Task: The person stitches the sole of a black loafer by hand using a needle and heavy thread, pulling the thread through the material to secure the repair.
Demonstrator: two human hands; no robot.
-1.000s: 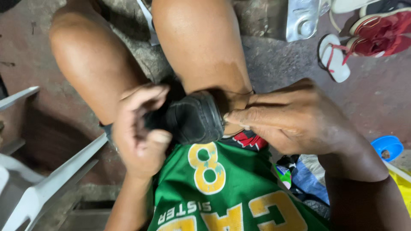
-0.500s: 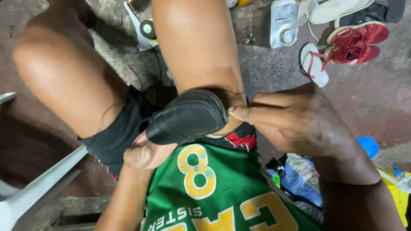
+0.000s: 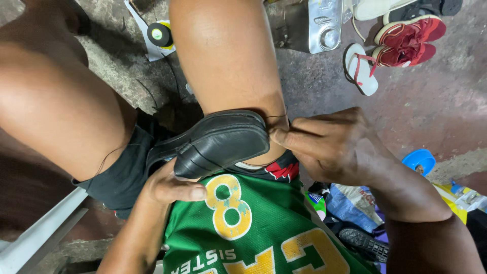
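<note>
Left hand point(image 3: 170, 185) cups the black shoe point(image 3: 215, 144) from beneath, fingers closed on it. Right hand point(image 3: 329, 147) pinches a thin thread point(image 3: 276, 115) at the shoe's 3 o'clock end. The shoe rests against the thigh, above the green jersey point(image 3: 243, 233).

You are gripping a glossy black shoe point(image 3: 218, 144) with your left hand point(image 3: 170, 185) while your right hand point(image 3: 329, 147) is pinching a thin dark thread point(image 3: 276, 116) at its edge, and you are wearing a green jersey point(image 3: 253, 233) with a yellow numeral and yellow lettering, a red and white patch at its hem, over black shorts point(image 3: 124, 175). Toward the top right corner of the grey and reddish-brown concrete floor point(image 3: 446, 106), red shoes point(image 3: 406, 43) with white soles are lying beside a white sandal with red straps point(image 3: 361, 68) and a shiny silver metal can point(image 3: 324, 25). At the floor's right edge a bright blue bowl point(image 3: 419, 161) is showing, near the top edge a black roll with a yellow-green centre point(image 3: 159, 34) is resting on white card, and white chair parts point(image 3: 40, 236) are crossing the bottom left corner.
</note>
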